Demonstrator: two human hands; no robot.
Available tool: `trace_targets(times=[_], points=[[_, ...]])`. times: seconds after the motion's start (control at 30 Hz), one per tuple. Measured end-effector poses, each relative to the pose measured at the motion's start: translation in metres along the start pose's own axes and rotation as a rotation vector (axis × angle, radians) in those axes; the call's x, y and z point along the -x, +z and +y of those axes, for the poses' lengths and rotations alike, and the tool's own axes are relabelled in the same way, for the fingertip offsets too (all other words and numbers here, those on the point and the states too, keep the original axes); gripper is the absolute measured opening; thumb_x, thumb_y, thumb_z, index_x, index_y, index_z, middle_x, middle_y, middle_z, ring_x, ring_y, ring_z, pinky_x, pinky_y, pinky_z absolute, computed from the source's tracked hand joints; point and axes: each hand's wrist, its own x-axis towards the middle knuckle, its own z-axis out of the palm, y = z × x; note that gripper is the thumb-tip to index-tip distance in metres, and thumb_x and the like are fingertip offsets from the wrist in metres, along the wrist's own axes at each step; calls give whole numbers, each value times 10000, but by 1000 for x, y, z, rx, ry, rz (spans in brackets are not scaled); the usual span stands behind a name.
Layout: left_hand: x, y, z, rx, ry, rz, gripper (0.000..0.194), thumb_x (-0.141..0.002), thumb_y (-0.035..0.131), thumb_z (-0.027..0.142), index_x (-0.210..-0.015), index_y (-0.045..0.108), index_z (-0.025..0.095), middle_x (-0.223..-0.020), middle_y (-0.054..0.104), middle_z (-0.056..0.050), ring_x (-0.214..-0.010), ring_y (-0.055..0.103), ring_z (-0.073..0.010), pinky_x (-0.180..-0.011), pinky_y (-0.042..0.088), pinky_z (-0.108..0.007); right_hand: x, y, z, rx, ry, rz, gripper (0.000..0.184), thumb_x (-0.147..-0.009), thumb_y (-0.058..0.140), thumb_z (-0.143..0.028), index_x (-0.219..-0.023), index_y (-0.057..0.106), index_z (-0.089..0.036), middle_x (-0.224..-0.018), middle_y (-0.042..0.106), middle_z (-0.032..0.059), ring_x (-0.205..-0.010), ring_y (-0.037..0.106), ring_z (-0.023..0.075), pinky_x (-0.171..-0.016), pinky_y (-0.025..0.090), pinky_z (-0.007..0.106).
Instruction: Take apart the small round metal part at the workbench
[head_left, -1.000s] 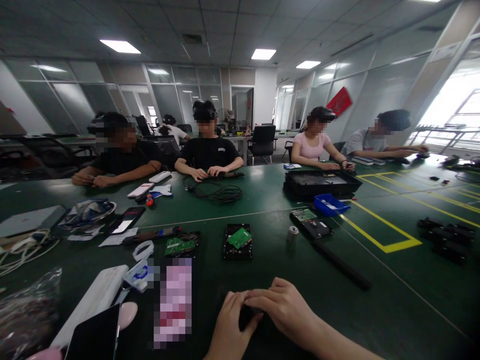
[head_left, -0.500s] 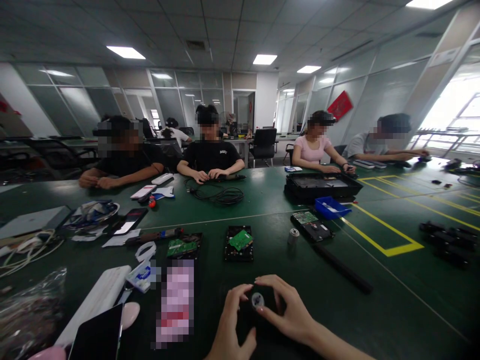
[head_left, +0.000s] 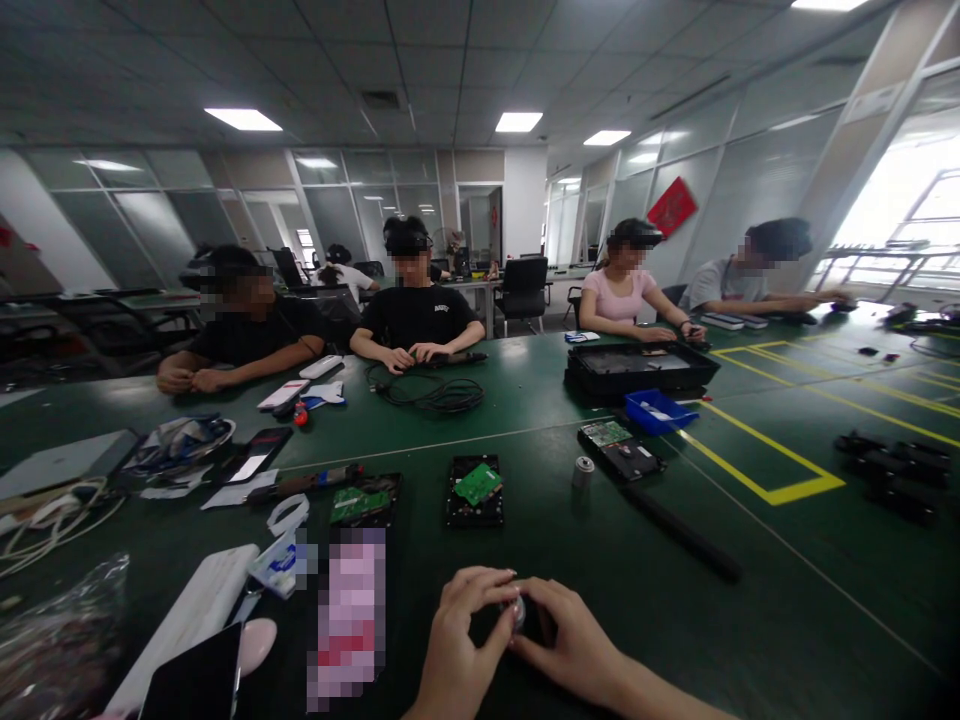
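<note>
Low in the head view, a small round silver metal part (head_left: 517,612) sits between the fingers of both hands. My left hand (head_left: 459,635) is closed on it from the left, thumb and fingertips pinching. From the right, my right hand (head_left: 574,635) also grips it, its thumb below and fingers above. Fingers cover much of the part. Beyond the hands lies a black hard drive (head_left: 474,510) with a loose green circuit board (head_left: 478,484) on top. A short metal cylinder (head_left: 583,472) stands upright to the right of that drive.
Other hard drives lie at left (head_left: 366,500) and right (head_left: 622,448), near a blue tray (head_left: 660,412) and a black bar (head_left: 682,535). A phone (head_left: 193,675) and white power strip (head_left: 184,620) are at left. Several people sit across the green table (head_left: 420,445).
My left hand has come in from being spread and now pinches the round part along with my right hand. The part has turned, its face now less toward me.
</note>
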Motion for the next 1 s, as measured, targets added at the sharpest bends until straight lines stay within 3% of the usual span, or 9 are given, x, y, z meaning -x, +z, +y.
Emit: trace_targets(times=[0.17, 0.3, 0.43, 0.53, 0.63, 0.7, 0.77, 0.83, 1.0], points=[[2, 0, -5, 154, -60, 167, 72, -866, 574, 259, -857, 616, 201, -887, 674, -39, -863, 652, -187, -782, 541, -306, 0, -3, -6, 15, 22, -22, 368, -733, 692, -302, -1082, 585, -256, -974, 656, -7, -826, 573, 175, -771, 406, 293], [0, -4, -27, 57, -178, 280, 102, -865, 570, 286, -916, 606, 206, -931, 685, -43, -898, 649, -203, -824, 516, -347, 1, -5, -10, 42, 47, -49, 364, -742, 685, -321, -1085, 579, -263, -973, 653, -21, -736, 553, 151, -770, 398, 300], [1, -6, -49, -220, -223, 150, 226, -817, 618, 257, -1042, 630, 253, -999, 697, -38, -1000, 599, -260, -867, 453, -455, 1, -6, -12, 43, 68, -66, 378, -751, 678, -337, -1108, 570, -273, -975, 648, -24, -709, 541, 143, -744, 400, 289], [4, -6, -54, -332, -239, 124, 402, -818, 616, 246, -1213, 553, 286, -1036, 699, -32, -1072, 553, -271, -885, 418, -477, 1, -7, -13, 38, 66, -71, 363, -759, 671, -341, -1102, 573, -268, -985, 646, -17, -730, 551, 146, -757, 399, 286], [3, -6, -53, -357, -243, 122, 403, -822, 614, 246, -1219, 555, 281, -1008, 709, -36, -1063, 556, -269, -877, 417, -472, 1, -7, -12, 41, 56, -74, 358, -768, 662, -345, -1103, 572, -258, -999, 646, -8, -722, 556, 140, -800, 395, 298], [2, -7, -50, -338, -223, 147, 300, -819, 626, 265, -1119, 618, 267, -976, 712, -39, -1018, 581, -268, -857, 434, -463, 1, -6, -12, 53, 48, -75, 362, -771, 658, -351, -1108, 569, -252, -1001, 645, -3, -698, 553, 134, -804, 396, 303], [3, -7, -45, -283, -156, 215, 154, -816, 641, 301, -950, 673, 233, -971, 699, -54, -958, 608, -259, -835, 463, -436, 1, -6, -11, 67, 45, -75, 363, -770, 656, -356, -1106, 569, -247, -993, 646, 3, -686, 548, 135, -776, 403, 299], [5, -5, -36, -165, -56, 263, 127, -833, 628, 309, -895, 670, 207, -931, 687, -62, -933, 623, -236, -824, 496, -389, 1, -5, -9, 74, 41, -70, 362, -768, 655, -349, -1104, 569, -245, -980, 647, 7, -700, 551, 146, -740, 409, 292], [11, 0, -11, 77, 29, 115, 104, -864, 591, 256, -920, 661, 203, -905, 674, -46, -846, 666, -178, -765, 550, -276, 0, -4, -7, 42, -9, -58, 328, -773, 638, -292, -1090, 571, -243, -1015, 648, 20, -859, 580, 182, -784, 410, 299]])
